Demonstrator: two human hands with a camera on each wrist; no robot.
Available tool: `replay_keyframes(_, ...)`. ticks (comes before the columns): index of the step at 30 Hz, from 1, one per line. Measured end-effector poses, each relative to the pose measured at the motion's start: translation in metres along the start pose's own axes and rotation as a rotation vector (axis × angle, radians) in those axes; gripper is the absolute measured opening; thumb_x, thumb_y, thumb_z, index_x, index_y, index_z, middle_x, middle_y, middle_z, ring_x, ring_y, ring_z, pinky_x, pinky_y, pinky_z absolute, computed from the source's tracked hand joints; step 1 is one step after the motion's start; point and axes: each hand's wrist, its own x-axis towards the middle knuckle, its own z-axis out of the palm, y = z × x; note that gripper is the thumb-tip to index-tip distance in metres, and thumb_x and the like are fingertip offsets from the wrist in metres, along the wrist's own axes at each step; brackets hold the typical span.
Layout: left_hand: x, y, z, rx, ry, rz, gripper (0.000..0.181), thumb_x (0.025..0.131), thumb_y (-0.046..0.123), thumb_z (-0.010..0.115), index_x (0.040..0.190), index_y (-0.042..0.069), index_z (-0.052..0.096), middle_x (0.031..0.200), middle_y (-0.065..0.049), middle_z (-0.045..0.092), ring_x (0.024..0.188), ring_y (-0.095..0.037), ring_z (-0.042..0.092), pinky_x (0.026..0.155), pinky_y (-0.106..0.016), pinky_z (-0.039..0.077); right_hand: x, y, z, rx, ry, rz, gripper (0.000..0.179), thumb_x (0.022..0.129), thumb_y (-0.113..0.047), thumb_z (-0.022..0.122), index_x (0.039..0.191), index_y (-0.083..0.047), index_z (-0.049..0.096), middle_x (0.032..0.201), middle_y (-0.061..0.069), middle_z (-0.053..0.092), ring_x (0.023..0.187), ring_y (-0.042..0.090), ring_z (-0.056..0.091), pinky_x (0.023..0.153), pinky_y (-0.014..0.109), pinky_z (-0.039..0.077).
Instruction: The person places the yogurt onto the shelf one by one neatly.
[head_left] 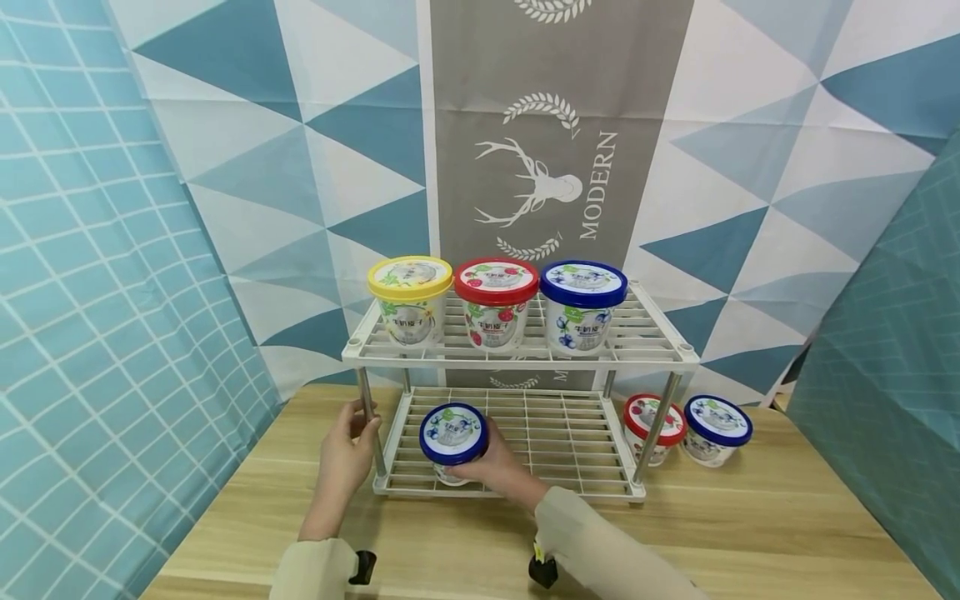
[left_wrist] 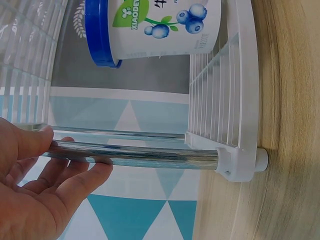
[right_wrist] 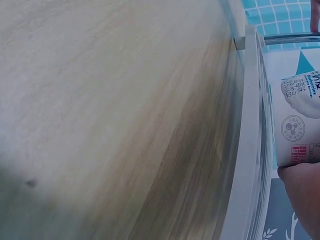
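Note:
A white two-tier rack (head_left: 517, 364) with metal posts stands on the wooden table. My left hand (head_left: 349, 450) pinches its front left post (left_wrist: 135, 155) between thumb and fingertips, as the left wrist view shows. My right hand (head_left: 501, 463) grips a blue-lidded blueberry tub (head_left: 453, 435) from its right side, upright at the left part of the lower shelf. In the right wrist view only part of that hand (right_wrist: 302, 192) shows, against the lower side of the white tub (right_wrist: 295, 120). Whether the tub's base touches the shelf I cannot tell.
The upper shelf bears a yellow-lidded tub (head_left: 411, 300), a red-lidded tub (head_left: 496, 304) and a blue-lidded tub (head_left: 582, 307) in a row. Right of the rack, another red-lidded tub (head_left: 654, 427) and blue-lidded tub (head_left: 716, 429) stand on the table (head_left: 780, 517). Patterned cloth hangs behind.

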Motion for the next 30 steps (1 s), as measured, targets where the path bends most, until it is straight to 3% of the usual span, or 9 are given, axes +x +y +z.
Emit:
replay_keyframes(20, -0.001, 0.000, 0.000, 0.014, -0.007, -0.012, 0.025, 0.095, 0.012, 0.054, 0.119, 0.006, 0.052, 0.110, -0.022, 0.065, 0.101, -0.035, 0.061, 0.086, -0.052, 0.045, 0.006, 0.010, 0.001, 0.023, -0.015, 0.017, 0.093, 0.065, -0.016, 0.085, 0.140, -0.009, 0.030, 0.131, 0.014, 0.049, 0.125, 0.035, 0.046, 0.103, 0.051, 0.038)
replay_keyframes(30, 0.000, -0.001, 0.000, 0.019, -0.006, 0.000, 0.026, 0.095, 0.011, 0.053, 0.120, 0.005, 0.052, 0.110, -0.022, 0.065, 0.101, -0.036, 0.062, 0.084, -0.051, 0.045, 0.005, 0.010, -0.006, -0.010, -0.067, 0.041, 0.098, 0.066, -0.027, 0.085, 0.143, -0.010, 0.027, 0.135, 0.013, 0.047, 0.127, 0.034, 0.044, 0.104, 0.052, 0.037)
